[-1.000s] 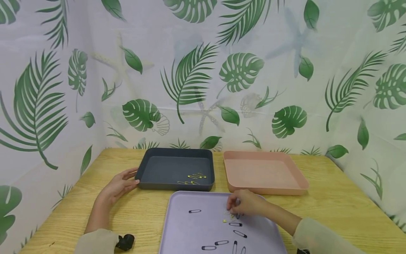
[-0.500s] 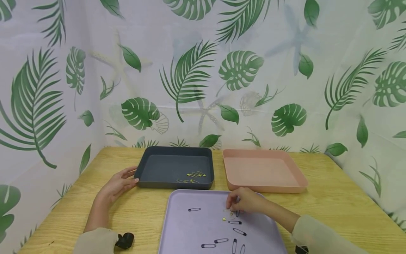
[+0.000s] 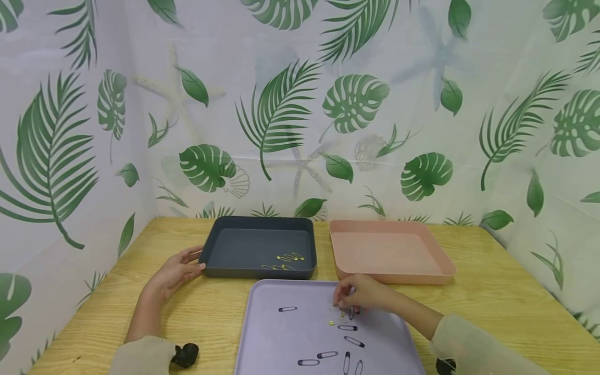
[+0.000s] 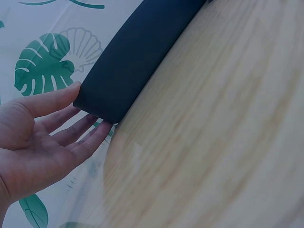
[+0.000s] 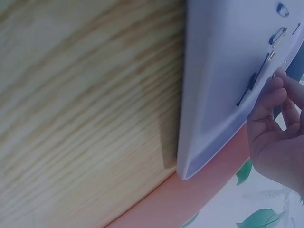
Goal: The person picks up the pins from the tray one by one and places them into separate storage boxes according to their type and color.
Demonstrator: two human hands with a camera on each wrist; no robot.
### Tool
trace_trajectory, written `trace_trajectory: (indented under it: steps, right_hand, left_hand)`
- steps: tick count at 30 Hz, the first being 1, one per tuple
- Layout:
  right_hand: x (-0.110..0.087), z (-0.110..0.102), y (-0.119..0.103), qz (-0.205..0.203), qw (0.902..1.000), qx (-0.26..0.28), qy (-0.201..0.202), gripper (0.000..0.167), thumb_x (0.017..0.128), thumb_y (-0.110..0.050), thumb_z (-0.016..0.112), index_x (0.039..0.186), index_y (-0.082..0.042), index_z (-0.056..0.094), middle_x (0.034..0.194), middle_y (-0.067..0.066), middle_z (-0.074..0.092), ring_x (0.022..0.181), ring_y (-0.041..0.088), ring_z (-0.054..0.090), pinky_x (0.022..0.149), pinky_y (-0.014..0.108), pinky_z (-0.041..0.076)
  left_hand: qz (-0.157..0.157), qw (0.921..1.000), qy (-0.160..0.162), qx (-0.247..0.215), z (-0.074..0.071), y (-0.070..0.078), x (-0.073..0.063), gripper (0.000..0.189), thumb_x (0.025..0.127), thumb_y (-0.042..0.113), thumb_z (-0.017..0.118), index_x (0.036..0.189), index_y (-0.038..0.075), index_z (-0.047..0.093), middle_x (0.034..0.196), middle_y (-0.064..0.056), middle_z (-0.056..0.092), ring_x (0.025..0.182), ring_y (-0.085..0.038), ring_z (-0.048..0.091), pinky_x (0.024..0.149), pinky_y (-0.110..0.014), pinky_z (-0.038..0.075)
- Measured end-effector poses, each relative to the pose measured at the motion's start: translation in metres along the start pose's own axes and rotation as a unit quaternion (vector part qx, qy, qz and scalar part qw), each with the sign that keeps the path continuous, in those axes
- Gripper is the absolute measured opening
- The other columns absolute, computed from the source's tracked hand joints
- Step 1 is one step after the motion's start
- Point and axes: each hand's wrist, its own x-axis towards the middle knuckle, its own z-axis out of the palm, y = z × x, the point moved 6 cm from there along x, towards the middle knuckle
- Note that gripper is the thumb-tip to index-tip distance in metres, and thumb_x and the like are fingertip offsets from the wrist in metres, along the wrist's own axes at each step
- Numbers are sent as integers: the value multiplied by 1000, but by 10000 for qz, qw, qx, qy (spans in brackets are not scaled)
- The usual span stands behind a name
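My left hand rests with fairly straight fingers against the left front corner of the dark blue-grey tray. In the left wrist view its thumb and fingertips touch the tray's end. Over the far right part of the lilac tray, my right hand pinches a small, thin safety pin between thumb and index fingertip; the fingers hide most of it. Just below lie a few yellow-headed safety pins and a black safety pin. More black safety pins are scattered toward the front. Several yellow safety pins lie inside the dark tray.
A pink tray stands behind the lilac tray, right of the dark one. All three rest on a wooden table. A leaf-patterned cloth hangs behind and along both sides.
The right hand lifts very slightly from the pins on the lilac tray. My left hand stays at the dark tray's corner. The head view tilted slightly earlier on.
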Motion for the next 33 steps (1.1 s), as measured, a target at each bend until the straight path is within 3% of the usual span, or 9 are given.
trace_trajectory:
  steps: [5,20,26,33]
  right_hand:
    - [1,-1,-1,148,9999,-33,31,10,83,-3,64,80,-12,67,73,0,55,54,13,50,44,25,39]
    - [14,-5,-17,-75,10000,-14,18,13,83,1,60,82,-10,67,68,-1,54,52,13,47,43,23,36]
    - [24,-5,-23,192,9998,53,33,12,85,-1,60,83,-8,68,69,0,55,52,13,46,43,22,35]
    - [33,-7,-37,-49,9998,-91,159,9,81,0,62,81,-8,68,64,0,54,49,13,47,40,21,34]
  left_hand:
    - [6,10000,14,13,0,0,0,64,92,0,52,144,-4,14,146,-28,12,127,-40,28,94,-33,39]
    - [-33,10000,45,-2,0,0,0,65,91,-1,52,144,-4,15,145,-28,13,125,-37,32,93,-32,40]
    - [-31,10000,19,-39,0,-2,1,65,92,-1,52,144,-4,14,145,-28,13,125,-37,33,92,-32,41]
    - [0,10000,11,-11,0,-1,1,66,91,0,53,144,-3,14,146,-28,12,125,-38,32,93,-32,41]
